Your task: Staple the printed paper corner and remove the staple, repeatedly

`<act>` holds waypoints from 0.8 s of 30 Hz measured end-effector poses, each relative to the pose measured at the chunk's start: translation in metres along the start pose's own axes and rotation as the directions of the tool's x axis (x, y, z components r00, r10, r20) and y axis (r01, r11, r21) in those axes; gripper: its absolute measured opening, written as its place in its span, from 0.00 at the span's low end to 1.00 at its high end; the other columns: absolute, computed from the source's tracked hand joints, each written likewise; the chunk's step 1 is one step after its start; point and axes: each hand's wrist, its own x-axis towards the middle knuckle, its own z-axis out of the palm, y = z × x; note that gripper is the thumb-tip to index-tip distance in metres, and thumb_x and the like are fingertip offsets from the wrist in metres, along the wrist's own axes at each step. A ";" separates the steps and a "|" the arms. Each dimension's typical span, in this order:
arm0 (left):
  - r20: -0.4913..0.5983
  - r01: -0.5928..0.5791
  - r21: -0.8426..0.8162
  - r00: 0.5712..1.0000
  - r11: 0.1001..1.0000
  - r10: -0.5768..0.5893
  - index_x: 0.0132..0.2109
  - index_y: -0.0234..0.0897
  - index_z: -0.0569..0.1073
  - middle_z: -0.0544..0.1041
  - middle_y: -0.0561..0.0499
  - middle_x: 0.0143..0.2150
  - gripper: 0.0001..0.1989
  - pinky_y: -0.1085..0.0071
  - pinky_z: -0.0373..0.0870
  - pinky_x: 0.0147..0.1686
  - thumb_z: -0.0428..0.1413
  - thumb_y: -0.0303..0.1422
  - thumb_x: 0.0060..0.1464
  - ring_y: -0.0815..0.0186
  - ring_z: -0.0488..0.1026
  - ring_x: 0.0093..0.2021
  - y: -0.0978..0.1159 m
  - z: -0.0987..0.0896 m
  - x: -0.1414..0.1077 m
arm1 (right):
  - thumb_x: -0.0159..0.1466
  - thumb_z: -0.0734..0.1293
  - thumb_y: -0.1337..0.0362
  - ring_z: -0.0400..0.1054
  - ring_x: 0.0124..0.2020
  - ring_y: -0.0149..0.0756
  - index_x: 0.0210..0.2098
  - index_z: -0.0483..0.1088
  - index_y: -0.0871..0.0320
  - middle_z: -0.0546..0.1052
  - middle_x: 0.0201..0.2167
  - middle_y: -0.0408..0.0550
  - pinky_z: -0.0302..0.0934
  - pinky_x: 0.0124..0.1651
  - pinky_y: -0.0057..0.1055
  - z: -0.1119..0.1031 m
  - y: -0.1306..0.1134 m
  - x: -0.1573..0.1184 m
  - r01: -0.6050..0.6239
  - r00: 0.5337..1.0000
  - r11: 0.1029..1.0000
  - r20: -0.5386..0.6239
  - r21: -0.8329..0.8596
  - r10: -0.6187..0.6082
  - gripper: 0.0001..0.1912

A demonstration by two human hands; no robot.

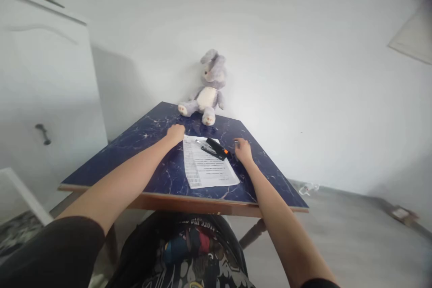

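A printed sheet of paper (pixel 205 173) lies on the dark blue marbled table (pixel 135 144). On its upper right part rests a black stapler (pixel 218 148) with an orange patch, its arms spread apart in a V. My left hand (pixel 176 134) is closed and rests at the sheet's upper left corner; its fingertips are hidden, so I cannot tell whether it pinches the paper. To the right of the stapler, my right hand (pixel 243 149) sits on the tabletop, fingers loosely bent and apart, with nothing clearly held. It does not touch the sheet.
A grey plush rabbit (pixel 207 92) sits at the table's back edge against the white wall. At left stands a white cabinet (pixel 50 90) with a dark handle. A crumpled clear object (pixel 308 188) lies on the floor beyond the table's right side.
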 end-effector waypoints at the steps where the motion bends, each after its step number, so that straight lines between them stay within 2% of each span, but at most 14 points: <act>1: 0.021 0.001 0.028 1.000 1.000 -0.001 0.44 0.32 0.83 0.82 0.32 0.48 0.10 0.59 0.72 0.56 0.60 0.24 0.55 0.50 0.78 0.53 0.001 0.000 -0.001 | 0.67 0.59 0.64 0.70 0.52 0.50 0.50 0.77 0.60 0.79 0.49 0.58 0.64 0.60 0.50 -0.003 -0.007 -0.001 0.040 0.999 0.996 -0.038 0.075 -0.037 0.19; 2: 0.023 0.012 0.027 1.000 1.000 -0.013 0.44 0.32 0.83 0.82 0.32 0.48 0.11 0.59 0.73 0.55 0.60 0.23 0.55 0.50 0.79 0.53 0.002 0.000 -0.001 | 0.70 0.58 0.61 0.71 0.51 0.50 0.50 0.76 0.58 0.79 0.48 0.57 0.66 0.59 0.49 -0.005 -0.015 -0.003 0.084 0.996 0.985 -0.057 0.154 -0.076 0.19; 4: 0.015 0.036 0.018 0.999 0.999 -0.036 0.44 0.31 0.83 0.81 0.31 0.48 0.11 0.60 0.73 0.54 0.60 0.21 0.54 0.50 0.80 0.52 0.002 -0.001 -0.001 | 0.73 0.56 0.56 0.71 0.52 0.47 0.54 0.74 0.55 0.78 0.51 0.54 0.67 0.56 0.46 -0.008 -0.032 -0.008 0.179 0.981 0.939 0.015 0.292 -0.192 0.20; 6: -0.011 0.043 0.004 0.999 0.999 -0.042 0.46 0.30 0.82 0.81 0.30 0.48 0.11 0.60 0.74 0.53 0.59 0.22 0.56 0.50 0.80 0.52 0.001 -0.001 0.000 | 0.72 0.60 0.53 0.72 0.53 0.47 0.59 0.70 0.53 0.77 0.54 0.53 0.67 0.56 0.44 -0.007 -0.047 -0.015 0.255 0.931 0.898 0.161 0.359 -0.329 0.20; 8: -0.057 0.029 -0.006 0.998 1.000 -0.029 0.48 0.30 0.80 0.81 0.31 0.48 0.11 0.61 0.74 0.52 0.57 0.24 0.61 0.52 0.80 0.51 0.001 -0.001 0.001 | 0.68 0.66 0.53 0.73 0.52 0.48 0.62 0.65 0.54 0.77 0.54 0.53 0.67 0.56 0.45 -0.003 -0.056 -0.020 0.291 0.876 0.885 0.271 0.363 -0.399 0.26; 9: -0.092 0.004 -0.049 0.996 0.999 -0.008 0.49 0.31 0.79 0.82 0.33 0.47 0.10 0.63 0.74 0.50 0.56 0.26 0.63 0.54 0.81 0.49 0.002 -0.001 0.001 | 0.66 0.69 0.53 0.74 0.52 0.48 0.64 0.63 0.55 0.77 0.54 0.54 0.67 0.55 0.45 -0.001 -0.059 -0.022 0.296 0.862 0.886 0.300 0.358 -0.409 0.29; 11: -0.145 -0.101 -0.250 0.987 0.963 0.066 0.50 0.33 0.77 0.83 0.38 0.44 0.10 0.68 0.75 0.45 0.53 0.29 0.67 0.60 0.81 0.43 0.007 0.002 0.004 | 0.65 0.69 0.55 0.75 0.51 0.49 0.65 0.61 0.55 0.77 0.54 0.54 0.68 0.55 0.46 0.003 -0.061 -0.024 0.291 0.860 0.890 0.313 0.350 -0.404 0.31; 12: -0.157 -0.171 -0.386 0.981 0.907 0.118 0.48 0.33 0.76 0.83 0.40 0.43 0.09 0.70 0.75 0.40 0.52 0.31 0.68 0.63 0.81 0.39 0.010 0.004 0.005 | 0.65 0.69 0.56 0.75 0.51 0.48 0.65 0.60 0.55 0.78 0.54 0.55 0.68 0.55 0.46 0.004 -0.061 -0.024 0.286 0.866 0.893 0.306 0.349 -0.397 0.31; 14: -0.151 -0.274 -0.620 0.961 0.735 0.231 0.45 0.33 0.76 0.84 0.43 0.40 0.09 0.75 0.72 0.31 0.53 0.34 0.68 0.67 0.79 0.33 0.019 0.012 0.006 | 0.65 0.68 0.58 0.75 0.50 0.48 0.64 0.61 0.55 0.78 0.53 0.54 0.68 0.55 0.45 0.004 -0.060 -0.023 0.278 0.876 0.895 0.289 0.349 -0.385 0.29; 15: -0.133 -0.291 -0.686 0.951 0.667 0.278 0.44 0.33 0.76 0.84 0.44 0.39 0.10 0.76 0.70 0.28 0.54 0.35 0.67 0.68 0.77 0.31 0.024 0.017 0.006 | 0.64 0.68 0.58 0.75 0.50 0.47 0.64 0.61 0.56 0.78 0.52 0.54 0.67 0.55 0.45 0.004 -0.060 -0.023 0.273 0.880 0.895 0.285 0.352 -0.381 0.29; 17: -0.103 -0.284 -0.758 0.941 0.588 0.322 0.44 0.33 0.77 0.83 0.45 0.36 0.11 0.77 0.67 0.24 0.57 0.37 0.65 0.69 0.75 0.27 0.034 0.026 0.003 | 0.64 0.68 0.59 0.75 0.49 0.47 0.64 0.61 0.56 0.79 0.51 0.54 0.67 0.56 0.44 0.003 -0.061 -0.023 0.259 0.883 0.894 0.285 0.365 -0.373 0.30; 19: -0.079 -0.228 -0.816 0.955 0.531 0.287 0.45 0.33 0.77 0.82 0.46 0.33 0.12 0.76 0.67 0.23 0.59 0.39 0.64 0.71 0.72 0.24 0.041 0.034 0.001 | 0.64 0.68 0.59 0.75 0.51 0.47 0.63 0.61 0.56 0.78 0.51 0.54 0.66 0.56 0.44 0.002 -0.061 -0.023 0.249 0.885 0.891 0.284 0.379 -0.368 0.30; 21: -0.061 -0.146 -0.884 0.978 0.445 0.198 0.44 0.32 0.78 0.82 0.46 0.33 0.12 0.75 0.70 0.25 0.60 0.39 0.63 0.71 0.73 0.24 0.045 0.037 -0.001 | 0.64 0.68 0.59 0.75 0.51 0.48 0.63 0.62 0.56 0.78 0.52 0.54 0.66 0.57 0.44 0.002 -0.062 -0.023 0.244 0.887 0.888 0.281 0.390 -0.367 0.30; 24: -0.031 -0.058 -0.945 0.995 0.322 0.090 0.41 0.30 0.79 0.82 0.44 0.33 0.10 0.72 0.76 0.32 0.65 0.35 0.58 0.69 0.76 0.29 0.042 0.035 -0.001 | 0.64 0.68 0.60 0.75 0.50 0.47 0.63 0.62 0.56 0.78 0.51 0.54 0.66 0.56 0.43 0.002 -0.061 -0.023 0.241 0.886 0.881 0.279 0.407 -0.370 0.30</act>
